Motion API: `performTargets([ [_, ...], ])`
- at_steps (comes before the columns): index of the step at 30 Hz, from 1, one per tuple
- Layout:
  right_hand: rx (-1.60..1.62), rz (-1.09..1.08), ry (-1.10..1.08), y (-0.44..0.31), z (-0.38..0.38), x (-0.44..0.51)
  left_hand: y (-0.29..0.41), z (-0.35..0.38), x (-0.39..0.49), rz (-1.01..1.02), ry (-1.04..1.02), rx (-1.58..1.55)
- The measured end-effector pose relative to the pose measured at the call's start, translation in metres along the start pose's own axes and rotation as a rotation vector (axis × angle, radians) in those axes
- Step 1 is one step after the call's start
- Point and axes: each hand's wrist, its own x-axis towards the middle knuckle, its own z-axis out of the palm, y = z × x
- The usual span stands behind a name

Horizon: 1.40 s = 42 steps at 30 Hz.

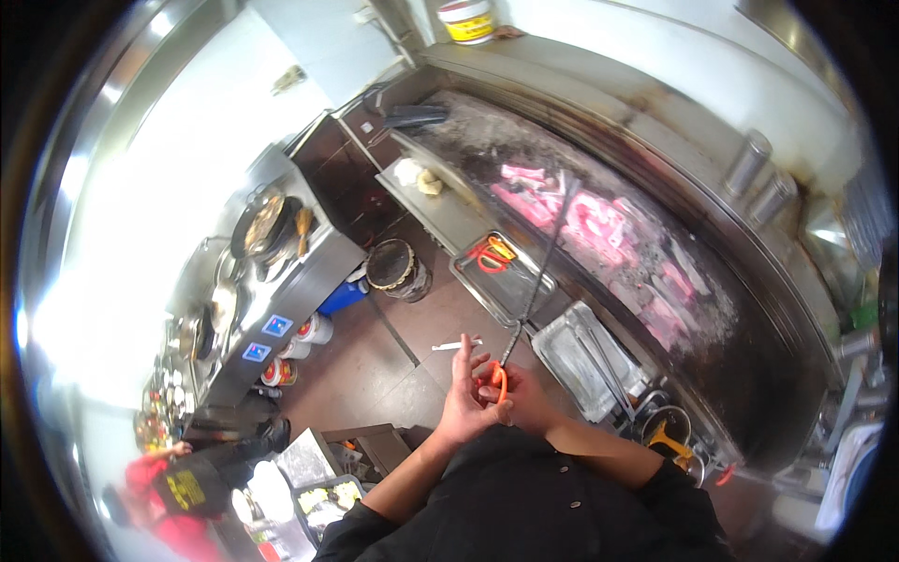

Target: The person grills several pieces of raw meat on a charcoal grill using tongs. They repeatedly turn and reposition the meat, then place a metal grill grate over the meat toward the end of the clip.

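Both my hands meet in front of my body. My left hand [463, 400] has a cigarette [456, 345] between its raised fingers and touches the orange handle [501, 383] of a long metal tool. My right hand [525, 399] is closed around that handle. The tool's dark shaft [541, 274] reaches up over the grill's edge to glowing charcoal [597, 218] in the long charcoal grill; its tip lies at the coals. Red-handled scissors [491, 254] lie in a metal tray [472, 286] beside the grill. Tongs [602, 365] rest across another metal tray [562, 344].
A stove counter with a wok [246, 228] stands at the left. A round bin [392, 265] and a blue container [342, 298] are on the floor. A person in red [168, 492] works at the lower left. Metal canisters [748, 161] stand behind the grill.
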Motion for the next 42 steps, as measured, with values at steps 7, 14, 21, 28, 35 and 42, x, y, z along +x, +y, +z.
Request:
performTargets([
  [7,-0.227,0.041,0.133,0.007,-0.057,-0.04,0.121,0.001,-0.042,0.235,-0.165,-0.381],
  [14,-0.922,0.157,0.455,0.024,-0.146,-0.119,0.209,-0.016,-0.035,0.662,-0.775,-0.717],
  [21,-1.123,0.23,0.507,0.007,-0.128,-0.092,0.188,-0.064,0.058,0.759,-0.918,-0.906],
  [28,-0.965,0.235,0.894,0.024,-0.081,0.014,0.138,-0.174,0.203,0.689,-1.231,-0.964],
  [35,-0.682,0.158,1.255,0.026,-0.028,0.09,-0.105,-0.302,0.4,0.249,-0.252,0.043],
  [42,-0.647,0.115,1.553,0.013,0.019,0.11,-0.384,-0.373,0.659,-0.271,0.274,0.343],
])
